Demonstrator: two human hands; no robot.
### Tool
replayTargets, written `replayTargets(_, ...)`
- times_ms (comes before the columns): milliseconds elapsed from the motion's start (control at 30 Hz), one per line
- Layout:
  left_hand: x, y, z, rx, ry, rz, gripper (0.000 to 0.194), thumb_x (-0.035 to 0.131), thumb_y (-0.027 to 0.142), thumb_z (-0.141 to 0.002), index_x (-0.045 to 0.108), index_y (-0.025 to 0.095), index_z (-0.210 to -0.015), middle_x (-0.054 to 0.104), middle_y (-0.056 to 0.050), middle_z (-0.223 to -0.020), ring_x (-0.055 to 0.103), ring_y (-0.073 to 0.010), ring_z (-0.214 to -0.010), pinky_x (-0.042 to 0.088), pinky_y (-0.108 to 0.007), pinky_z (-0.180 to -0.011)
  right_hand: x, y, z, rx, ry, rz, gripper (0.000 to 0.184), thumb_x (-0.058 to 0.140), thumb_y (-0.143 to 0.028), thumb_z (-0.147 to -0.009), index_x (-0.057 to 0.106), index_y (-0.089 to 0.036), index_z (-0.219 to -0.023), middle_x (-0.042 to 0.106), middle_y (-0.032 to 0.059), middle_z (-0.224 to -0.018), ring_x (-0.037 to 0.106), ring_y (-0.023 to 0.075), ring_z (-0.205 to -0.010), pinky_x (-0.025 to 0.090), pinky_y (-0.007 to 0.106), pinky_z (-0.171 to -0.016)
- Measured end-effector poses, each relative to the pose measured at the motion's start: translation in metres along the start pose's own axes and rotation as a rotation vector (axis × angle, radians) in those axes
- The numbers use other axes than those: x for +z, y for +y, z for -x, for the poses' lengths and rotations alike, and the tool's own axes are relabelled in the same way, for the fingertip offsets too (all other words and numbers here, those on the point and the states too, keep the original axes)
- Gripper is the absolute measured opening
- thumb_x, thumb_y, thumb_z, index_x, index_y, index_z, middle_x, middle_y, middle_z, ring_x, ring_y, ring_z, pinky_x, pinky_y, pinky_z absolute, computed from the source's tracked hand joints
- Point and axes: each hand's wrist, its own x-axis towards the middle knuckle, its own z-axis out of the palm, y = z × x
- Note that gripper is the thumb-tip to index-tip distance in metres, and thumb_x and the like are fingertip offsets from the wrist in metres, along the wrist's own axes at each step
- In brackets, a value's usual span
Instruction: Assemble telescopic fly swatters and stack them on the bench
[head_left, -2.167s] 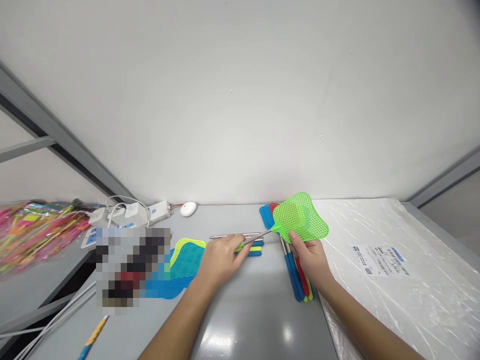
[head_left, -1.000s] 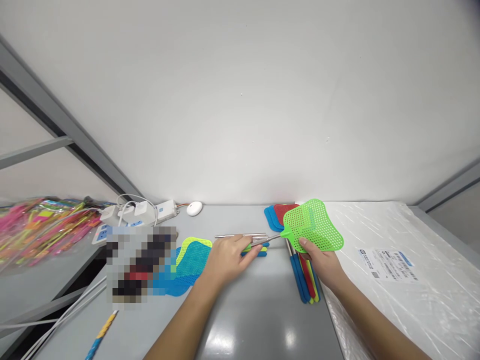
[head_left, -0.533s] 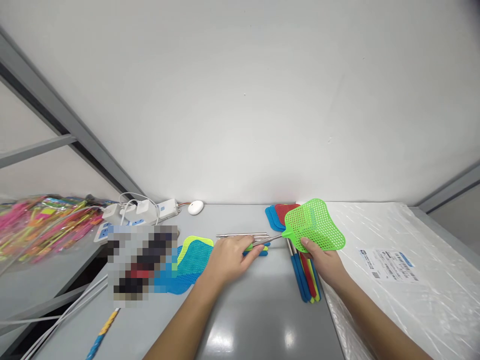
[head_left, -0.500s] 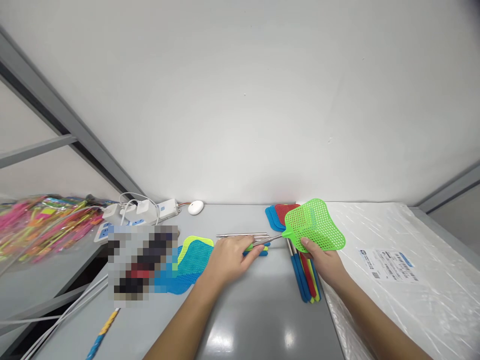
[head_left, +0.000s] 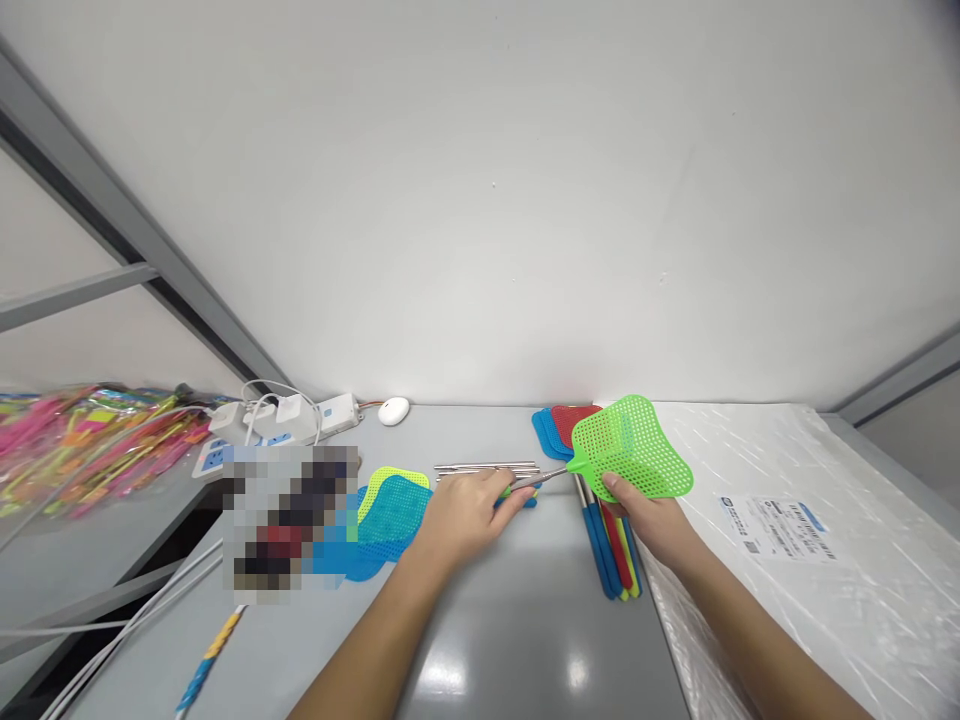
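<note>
A green fly swatter (head_left: 634, 447) with a perforated head and a metal rod is held across both hands above the table. My left hand (head_left: 469, 510) is closed round its handle end. My right hand (head_left: 649, 515) pinches the lower edge of the head, thumb on top. Beneath and beyond the right hand lie several fly swatters with blue, red and yellow handles (head_left: 611, 550); their blue and red heads (head_left: 574, 428) point to the wall. Left of my left hand are blue swatter heads (head_left: 394, 517) and a yellow-green one, their metal rods (head_left: 487, 468) passing behind that hand.
A plastic-wrapped package with a label (head_left: 780, 528) covers the right side. At left are a power strip with plugs (head_left: 292, 420), a white round device (head_left: 394, 411), cables and a bag of colourful items (head_left: 97, 440). A blurred-out patch (head_left: 292, 525) hides something. The wall stands behind.
Both hands keep their hold on the green fly swatter, which has barely moved. The whole view has shifted slightly.
</note>
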Motion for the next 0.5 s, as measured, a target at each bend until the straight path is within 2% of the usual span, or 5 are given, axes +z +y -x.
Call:
replayTargets(133, 0.005, 0.006, -0.001, 0.047, 0.062, -0.076, 0.045, 0.033, 0.05, -0.099, 0.061, 0.02, -0.081, 0.069, -0.001, -0.07, 0.063, -0.0169, -0.061, 0.025, -0.029, -0.054, -0.004, -0.01, 0.003, -0.024, -0.071, 0.023, 0.043, 0.062, -0.058, -0.08, 0.071, -0.025, -0.107, 0.071, 0.008, -0.109, 0.067, 0.0251, -0.093, 0.055, 0.042, -0.085)
replayTargets(233, 0.007, 0.01, -0.001, 0.07, 0.104, -0.129, 0.046, 0.034, 0.049, -0.099, 0.059, 0.019, -0.075, 0.067, -0.002, -0.065, 0.061, -0.0164, -0.056, 0.023, -0.03, -0.052, -0.005, -0.015, 0.006, -0.081, -0.08, 0.035, 0.042, 0.061, -0.056, -0.082, 0.07, -0.025, -0.108, 0.071, 0.0074, -0.105, 0.066, 0.0257, -0.096, 0.051, 0.045, -0.093)
replayTargets(333, 0.005, 0.013, -0.001, 0.068, 0.123, -0.181, 0.046, 0.034, 0.049, -0.099, 0.059, 0.019, -0.075, 0.066, -0.002, -0.063, 0.061, -0.0168, -0.055, 0.022, -0.03, -0.052, -0.006, -0.016, 0.008, -0.108, -0.072, 0.036, 0.04, 0.062, -0.054, -0.083, 0.07, -0.025, -0.108, 0.071, 0.0074, -0.109, 0.065, 0.0255, -0.103, 0.047, 0.045, -0.099)
replayTargets(500, 0.002, 0.02, -0.002, 0.021, 0.117, -0.231, 0.045, 0.034, 0.049, -0.099, 0.059, 0.02, -0.076, 0.067, -0.002, -0.067, 0.062, -0.0179, -0.059, 0.023, -0.03, -0.053, -0.007, -0.016, 0.007, 0.013, -0.046, 0.023, 0.04, 0.064, -0.055, -0.08, 0.069, -0.024, -0.104, 0.071, 0.008, -0.103, 0.066, 0.0259, -0.095, 0.057, 0.039, -0.08)
